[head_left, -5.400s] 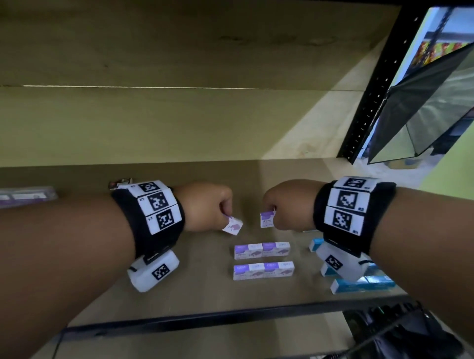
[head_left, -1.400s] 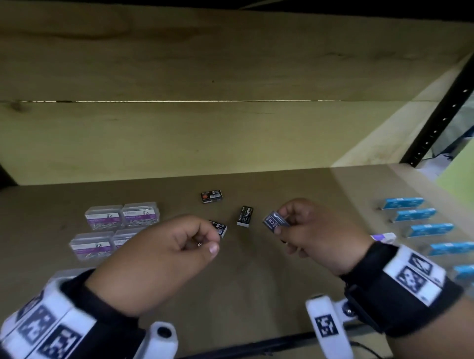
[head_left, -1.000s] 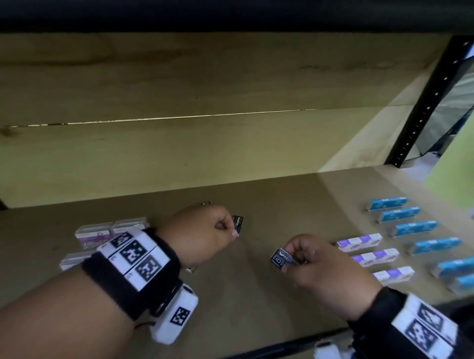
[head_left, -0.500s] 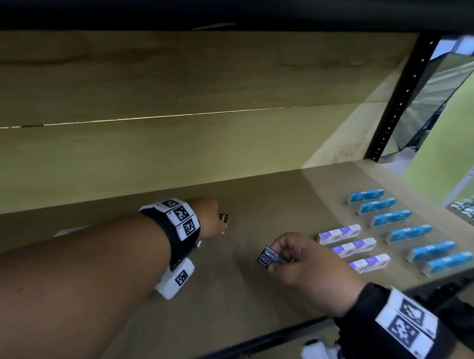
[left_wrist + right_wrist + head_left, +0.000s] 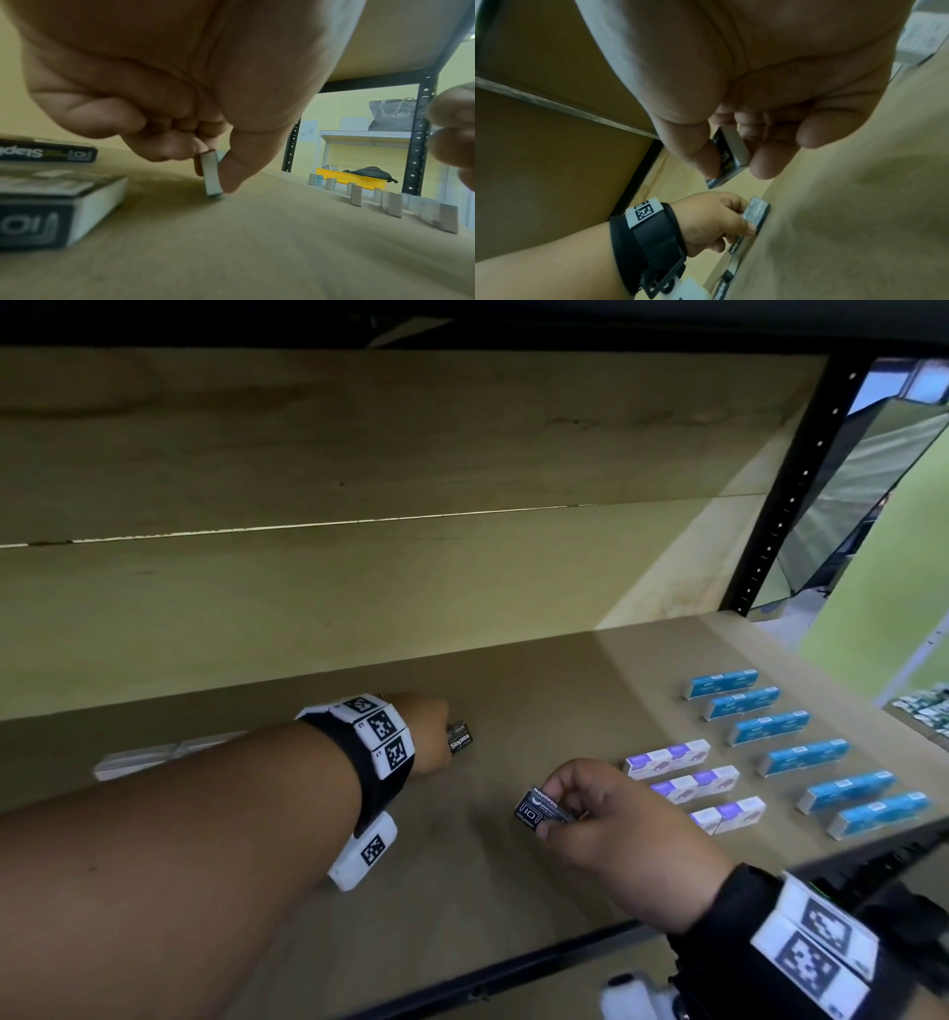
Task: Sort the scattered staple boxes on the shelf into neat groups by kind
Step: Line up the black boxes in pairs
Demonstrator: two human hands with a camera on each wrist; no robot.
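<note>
My left hand (image 5: 445, 741) reaches to the back middle of the shelf and pinches a small black staple box (image 5: 460, 743) between thumb and fingers. In the left wrist view that box (image 5: 211, 174) stands on edge with its lower end at the shelf board. Two more black boxes (image 5: 49, 154) lie flat just left of it. My right hand (image 5: 552, 806) holds another black staple box (image 5: 539, 810) above the board, nearer the front; the right wrist view shows this box (image 5: 731, 156) between thumb and fingers.
Purple-and-white boxes (image 5: 667, 759) lie in a column at the right, with a column of blue boxes (image 5: 770, 727) beyond them. Clear plastic boxes (image 5: 154, 755) show behind my left forearm. A black upright (image 5: 791, 495) bounds the right side; a black rail (image 5: 513, 963) runs along the front.
My left hand has carried its black box farther back on the shelf and lowered it to the board. My right hand keeps its box and has barely moved.
</note>
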